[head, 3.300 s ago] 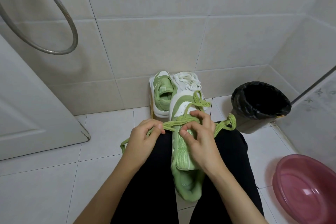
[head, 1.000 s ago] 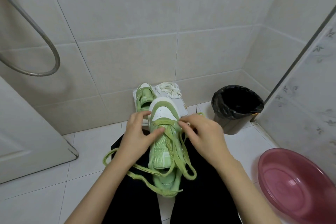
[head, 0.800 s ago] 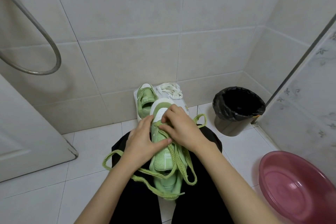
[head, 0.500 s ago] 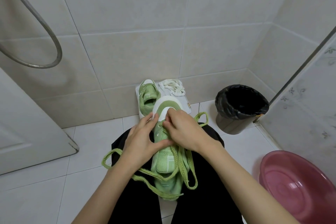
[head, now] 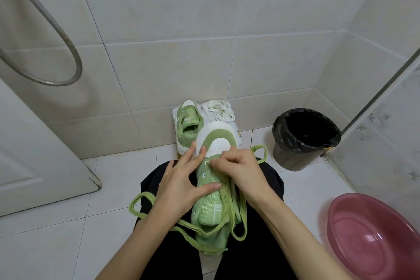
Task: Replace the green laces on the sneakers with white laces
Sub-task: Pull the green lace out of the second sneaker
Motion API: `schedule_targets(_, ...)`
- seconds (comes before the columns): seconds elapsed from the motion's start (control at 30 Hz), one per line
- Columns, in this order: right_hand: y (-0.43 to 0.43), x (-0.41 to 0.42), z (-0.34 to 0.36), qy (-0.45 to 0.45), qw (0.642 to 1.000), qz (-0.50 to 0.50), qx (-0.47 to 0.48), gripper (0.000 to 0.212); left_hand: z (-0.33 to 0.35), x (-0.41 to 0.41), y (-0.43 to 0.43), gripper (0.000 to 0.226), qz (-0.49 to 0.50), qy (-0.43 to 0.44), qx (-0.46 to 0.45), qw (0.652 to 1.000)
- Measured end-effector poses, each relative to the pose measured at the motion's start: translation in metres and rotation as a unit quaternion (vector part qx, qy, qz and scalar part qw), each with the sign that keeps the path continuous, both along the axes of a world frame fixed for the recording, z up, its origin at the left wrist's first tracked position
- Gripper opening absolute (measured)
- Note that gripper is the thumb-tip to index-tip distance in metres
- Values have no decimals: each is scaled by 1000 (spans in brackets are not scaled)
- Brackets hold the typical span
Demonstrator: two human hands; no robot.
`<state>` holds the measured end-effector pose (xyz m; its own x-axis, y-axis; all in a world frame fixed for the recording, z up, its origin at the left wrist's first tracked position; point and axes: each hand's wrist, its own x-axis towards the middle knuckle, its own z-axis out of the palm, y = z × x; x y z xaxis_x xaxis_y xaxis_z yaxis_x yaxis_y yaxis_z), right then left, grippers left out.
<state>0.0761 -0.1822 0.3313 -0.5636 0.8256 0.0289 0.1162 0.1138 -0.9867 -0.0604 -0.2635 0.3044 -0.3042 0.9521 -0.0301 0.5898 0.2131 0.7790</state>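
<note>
A green and white sneaker (head: 216,143) lies on my lap, toe pointing away from me. My left hand (head: 181,183) rests on its left side with straight fingers, the thumb across the tongue. My right hand (head: 238,169) has curled fingers pinching the green lace (head: 234,209) at the lowest eyelets near the toe. Loose loops of that lace trail over my thighs on both sides. The second green sneaker (head: 187,123) leans against the wall on a white board, with a pile of white laces (head: 218,110) next to it.
A black-lined trash bin (head: 304,137) stands on the floor to the right. A pink basin (head: 372,236) sits at the lower right. A metal shower hose (head: 56,36) hangs at the left above a white door (head: 34,154). Tiled walls close the corner.
Over the last seconds the sneaker was turned upright on my lap and the lace pulled out of the upper eyelets. My right hand moved down to the eyelets by the toe.
</note>
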Motion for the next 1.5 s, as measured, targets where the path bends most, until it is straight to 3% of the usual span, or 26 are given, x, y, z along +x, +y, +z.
schedule_targets(0.1, 1, 5, -5, 73, 996, 10, -55, 44, -2, 3, -1, 87, -9, -3, 13, 1000)
schedule_targets(0.2, 7, 13, -1, -73, 993, 67, 61, 35, -4, 0, -1, 85, -11, -3, 37, 999)
schedule_targets(0.27, 13, 17, 2, -126, 984, 52, 115, 24, -4, -6, 3, 81, 0, 2, 47, 999)
schedule_targets(0.5, 4, 17, -4, -11, 985, -67, 158, 10, 2, -12, 18, 19, -17, 147, 153, 977)
schedule_targets(0.6, -12, 9, -22, -78, 978, -53, 186, 8, -2, -13, 21, 5, -26, 75, 174, 982)
schedule_targets(0.7, -18, -3, -36, -158, 955, -83, 235, 15, -2, -16, 21, 10, -4, -47, 181, 982)
schedule_targets(0.97, -23, -21, -45, -145, 939, -174, 258, 11, -2, -34, 25, 14, -21, -46, 127, 991)
schedule_targets(1.17, -19, -33, -41, -157, 951, -177, 199, 7, 2, -44, 31, 20, -8, -214, 79, 974)
schedule_targets(1.33, -17, -31, -36, -173, 959, -161, 155, 8, 3, -42, 37, 10, 22, -183, 56, 981)
schedule_targets(1.5, -22, -42, -36, -263, 927, -178, 199, 31, 3, -40, 37, 8, 28, -132, 65, 989)
